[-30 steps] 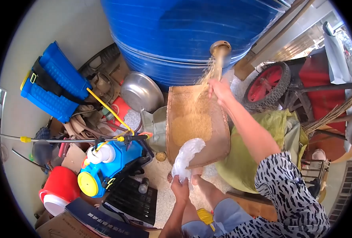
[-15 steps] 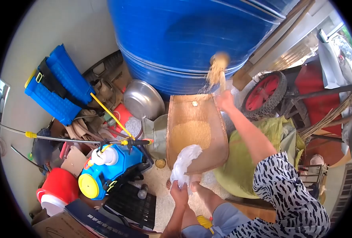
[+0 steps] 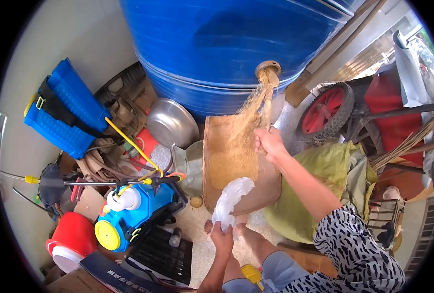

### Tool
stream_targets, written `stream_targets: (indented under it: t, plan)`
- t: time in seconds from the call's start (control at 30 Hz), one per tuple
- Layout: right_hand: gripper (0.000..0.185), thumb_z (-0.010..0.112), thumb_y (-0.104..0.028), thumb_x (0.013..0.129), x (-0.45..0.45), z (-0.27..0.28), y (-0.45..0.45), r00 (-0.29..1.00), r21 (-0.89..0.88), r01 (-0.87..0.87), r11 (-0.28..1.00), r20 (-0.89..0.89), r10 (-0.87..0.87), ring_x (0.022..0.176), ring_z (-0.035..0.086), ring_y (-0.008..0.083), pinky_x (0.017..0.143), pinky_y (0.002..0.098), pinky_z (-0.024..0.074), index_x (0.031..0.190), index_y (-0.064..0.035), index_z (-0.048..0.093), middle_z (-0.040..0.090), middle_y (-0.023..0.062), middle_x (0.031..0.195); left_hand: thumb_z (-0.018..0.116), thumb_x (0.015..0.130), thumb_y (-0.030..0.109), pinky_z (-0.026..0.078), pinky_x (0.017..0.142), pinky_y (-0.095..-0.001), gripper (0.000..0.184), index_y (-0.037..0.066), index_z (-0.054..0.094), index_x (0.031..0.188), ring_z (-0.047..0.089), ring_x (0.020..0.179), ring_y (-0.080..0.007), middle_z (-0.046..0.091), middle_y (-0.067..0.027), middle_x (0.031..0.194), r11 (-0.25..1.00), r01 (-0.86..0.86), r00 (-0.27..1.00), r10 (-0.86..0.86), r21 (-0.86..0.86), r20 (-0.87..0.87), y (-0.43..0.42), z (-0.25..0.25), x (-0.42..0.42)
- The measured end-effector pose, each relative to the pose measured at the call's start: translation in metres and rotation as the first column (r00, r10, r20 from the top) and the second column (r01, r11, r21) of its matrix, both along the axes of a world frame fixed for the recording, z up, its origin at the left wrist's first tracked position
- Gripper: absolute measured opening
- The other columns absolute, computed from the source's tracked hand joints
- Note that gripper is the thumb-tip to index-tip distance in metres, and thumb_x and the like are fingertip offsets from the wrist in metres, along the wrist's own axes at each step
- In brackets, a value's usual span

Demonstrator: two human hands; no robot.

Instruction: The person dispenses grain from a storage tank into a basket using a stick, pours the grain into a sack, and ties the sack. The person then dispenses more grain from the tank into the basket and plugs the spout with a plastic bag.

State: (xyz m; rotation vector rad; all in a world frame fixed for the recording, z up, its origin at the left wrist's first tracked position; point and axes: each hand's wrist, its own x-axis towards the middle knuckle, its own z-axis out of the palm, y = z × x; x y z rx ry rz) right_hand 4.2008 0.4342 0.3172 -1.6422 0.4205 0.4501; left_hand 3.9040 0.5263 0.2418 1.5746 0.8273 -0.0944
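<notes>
My right hand [image 3: 270,142] is closed around a pale wooden stick [image 3: 267,110], whose upper end reaches the round outlet [image 3: 268,66] low on the blue tank [image 3: 231,44]. Tan grain [image 3: 249,107] streams out of that outlet beside the stick. It falls into a brown scoop-shaped basket [image 3: 266,183], where a pile of grain [image 3: 231,166] lies. Below the basket's near edge, my left hand [image 3: 222,238] pinches a crumpled translucent plastic bag [image 3: 230,198], which stands up in front of the basket. What the stick's far end looks like is hidden by grain.
A metal basin [image 3: 173,122] and a blue sprayer [image 3: 141,210] with a long wand lie left of the basket. On the right are a yellow-green sack [image 3: 305,188] and a red-rimmed wheel [image 3: 327,111]. A red bucket [image 3: 73,234] is at lower left.
My right hand has moved down and slightly left with the stick. Grain now pours in a wider stream into the basket, and the outlet's rim shows clearly. My left hand stays on the bag.
</notes>
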Motion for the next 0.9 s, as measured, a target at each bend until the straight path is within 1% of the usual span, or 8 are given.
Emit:
stream_targets:
  t: [0.2,0.4,0.47,0.6,0.67,0.73,0.8,0.9]
  plan:
    - [0.016,0.050,-0.010,0.079,0.011,0.017,0.004,0.998,0.132,-0.059,0.990,0.031,0.055,0.043,0.043,0.0138,0.039,0.0277,0.0385,0.065,-0.0040,0.045,0.044,0.0029,0.054,0.060,0.071,0.005,0.044,0.060,-0.0321,0.020,-0.004,0.055,0.088,0.058,0.066,-0.0232,0.059,-0.0175,0.072,0.998,0.020,1.000,-0.021,0.062,0.010,-0.001,-0.008,0.001]
    - [0.023,0.055,-0.013,0.073,0.118,-0.002,0.000,0.974,-0.538,-0.028,0.842,0.175,0.144,0.044,0.055,0.0236,0.040,0.0348,0.0449,0.079,0.0093,0.050,0.055,0.0168,0.060,0.056,0.072,0.005,0.042,0.058,-0.0313,0.014,-0.004,0.054,0.083,0.052,0.063,-0.0153,0.056,-0.0117,0.068,1.000,-0.008,1.000,0.008,0.015,0.006,-0.003,-0.003,0.002]
    - [0.025,0.054,-0.012,0.071,0.131,-0.016,-0.011,0.852,-0.715,0.210,0.666,0.468,0.234,0.048,0.059,0.0311,0.044,0.0394,0.0478,0.076,0.0122,0.050,0.056,0.0221,0.059,0.057,0.072,0.005,0.042,0.057,-0.0311,0.014,-0.004,0.054,0.082,0.052,0.063,-0.0149,0.057,-0.0119,0.068,1.000,-0.007,0.998,0.007,0.001,-0.055,-0.003,-0.005,0.000]
    - [0.027,0.053,-0.012,0.071,0.118,-0.019,-0.030,0.906,-0.733,0.157,0.662,0.373,0.198,0.055,0.061,0.0339,0.050,0.0404,0.0498,0.077,0.0140,0.050,0.055,0.0253,0.059,0.057,0.072,0.005,0.042,0.057,-0.0315,0.015,-0.004,0.055,0.083,0.052,0.063,-0.0149,0.057,-0.0124,0.069,1.000,-0.009,1.000,0.009,-0.022,-0.020,-0.002,-0.002,-0.002]
    - [0.026,0.052,-0.010,0.071,0.102,-0.029,-0.048,0.905,-0.844,-0.059,0.532,0.180,0.386,0.053,0.060,0.0326,0.049,0.0399,0.0492,0.077,0.0143,0.050,0.056,0.0259,0.060,0.057,0.071,0.004,0.042,0.058,-0.0315,0.016,-0.005,0.055,0.084,0.053,0.064,-0.0156,0.057,-0.0126,0.069,1.000,-0.013,1.000,0.013,0.022,-0.001,-0.003,-0.004,-0.002]
    - [0.024,0.052,-0.010,0.073,0.081,-0.043,-0.064,0.846,-0.760,-0.110,0.641,0.267,0.462,0.048,0.058,0.0299,0.042,0.0388,0.0465,0.069,0.0132,0.050,0.056,0.0210,0.058,0.058,0.071,0.005,0.043,0.059,-0.0318,0.018,-0.004,0.055,0.086,0.055,0.064,-0.0195,0.058,-0.0150,0.071,1.000,-0.014,1.000,0.014,0.006,0.006,-0.004,-0.002,-0.002]
    - [0.022,0.051,-0.010,0.074,0.054,-0.009,-0.042,0.963,-0.579,-0.165,0.798,0.078,0.256,0.041,0.052,0.0231,0.035,0.0348,0.0413,0.065,0.0096,0.050,0.052,0.0135,0.053,0.059,0.071,0.006,0.044,0.061,-0.0320,0.020,-0.004,0.055,0.088,0.058,0.065,-0.0235,0.059,-0.0174,0.072,1.000,-0.016,1.000,0.016,0.002,-0.002,-0.002,0.003,0.001]
    - [0.015,0.051,-0.009,0.076,0.038,0.010,-0.029,0.973,-0.406,-0.218,0.887,-0.020,0.230,0.039,0.045,0.0170,0.035,0.0311,0.0386,0.068,0.0036,0.049,0.046,0.0063,0.051,0.059,0.072,0.005,0.044,0.061,-0.0325,0.020,-0.004,0.055,0.089,0.058,0.066,-0.0246,0.059,-0.0182,0.073,1.000,0.027,1.000,-0.027,0.016,0.006,0.000,0.009,0.004]
